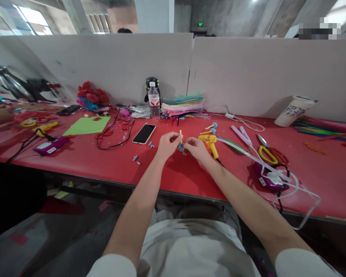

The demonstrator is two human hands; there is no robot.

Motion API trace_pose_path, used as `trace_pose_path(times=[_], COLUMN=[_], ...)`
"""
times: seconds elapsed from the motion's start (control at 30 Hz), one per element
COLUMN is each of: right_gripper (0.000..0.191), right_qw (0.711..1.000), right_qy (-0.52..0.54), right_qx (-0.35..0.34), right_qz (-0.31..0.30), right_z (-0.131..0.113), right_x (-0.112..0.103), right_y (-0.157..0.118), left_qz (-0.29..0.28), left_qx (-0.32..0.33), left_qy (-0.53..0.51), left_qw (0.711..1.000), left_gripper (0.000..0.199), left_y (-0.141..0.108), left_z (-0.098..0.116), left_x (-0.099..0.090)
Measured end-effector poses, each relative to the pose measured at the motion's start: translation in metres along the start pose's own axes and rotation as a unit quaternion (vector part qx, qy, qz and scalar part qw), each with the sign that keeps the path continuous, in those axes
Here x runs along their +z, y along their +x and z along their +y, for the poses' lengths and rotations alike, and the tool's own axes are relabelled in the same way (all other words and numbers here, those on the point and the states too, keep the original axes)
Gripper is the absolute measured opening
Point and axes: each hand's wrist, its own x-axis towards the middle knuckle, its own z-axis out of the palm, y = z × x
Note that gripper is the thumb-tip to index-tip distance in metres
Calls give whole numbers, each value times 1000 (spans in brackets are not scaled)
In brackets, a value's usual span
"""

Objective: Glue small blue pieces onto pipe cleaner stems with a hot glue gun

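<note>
Both my hands meet above the red table. My left hand (pixel 170 144) is closed, its thumb and forefinger pinching a short yellow pipe cleaner (pixel 180 132). Below the yellow tip sits a small blue fuzzy piece (pixel 180 147), partly hidden by fingers. My right hand (pixel 196 149) is closed with its fingertips on that blue piece. Just beyond the right hand lies a yellow hot glue gun (pixel 210 144). Behind the gun are a blue pom-pom piece with yellow stems (pixel 214 128). Small blue cuttings (pixel 151 144) are scattered left of my left hand.
A phone (pixel 144 134), water bottle (pixel 153 102) and pipe cleaner bundle (pixel 184 104) stand or lie beyond my hands. To the right are a pink flat-handled tool (pixel 242 134), scissors (pixel 267 154), a purple power box with cables (pixel 266 181) and a paper cup (pixel 292 111). Another person's hand (pixel 0 115) is far left.
</note>
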Motion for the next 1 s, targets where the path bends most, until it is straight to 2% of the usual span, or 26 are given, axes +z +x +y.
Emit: trace_pose_path(times=[0.17, 0.3, 0.4, 0.5, 0.57, 0.63, 0.7, 0.77, 0.83, 0.9, 1.0], right_gripper=[25, 24, 24, 33, 38, 40, 46, 53, 56, 53, 44], right_qw=[999, 982, 926, 844, 803, 779, 759, 755, 765, 782, 818], right_qy=[-33, -167, -352, -516, -569, -598, -631, -647, -641, -623, -573], right_qx=[-11, -83, -129, -99, -74, -44, -6, 16, 24, 10, -30], right_qz=[-1, -11, -39, -108, -157, -185, -159, -105, -60, -9, 50], right_z=[4, -6, -26, -47, -57, -61, -61, -57, -51, -43, -30], right_x=[0, -7, -15, -24, -32, -45, -63, -83, -100, -112, -117], right_y=[1, 1, -2, -13, -26, -41, -54, -61, -61, -52, -31], left_qz=[17, 39, 32, 36, 43, 47, 49, 50, 46, 39, 31], left_qx=[5, -10, -22, -25, -30, -42, -56, -66, -71, -74, -79], left_qy=[4, -12, -17, -19, -23, -30, -36, -38, -43, -53, -69], left_qw=[1000, 999, 999, 999, 998, 998, 997, 996, 995, 995, 994], left_gripper=[25, 27, 27, 24, 23, 22, 20, 17, 15, 15, 16], left_y=[1, 4, 6, 8, 8, 9, 9, 9, 10, 10, 9], left_z=[-3, -11, -18, -22, -23, -22, -21, -19, -16, -14, -15], left_x=[-1, -5, -6, -6, -5, -5, -4, -4, -4, -5, -5])
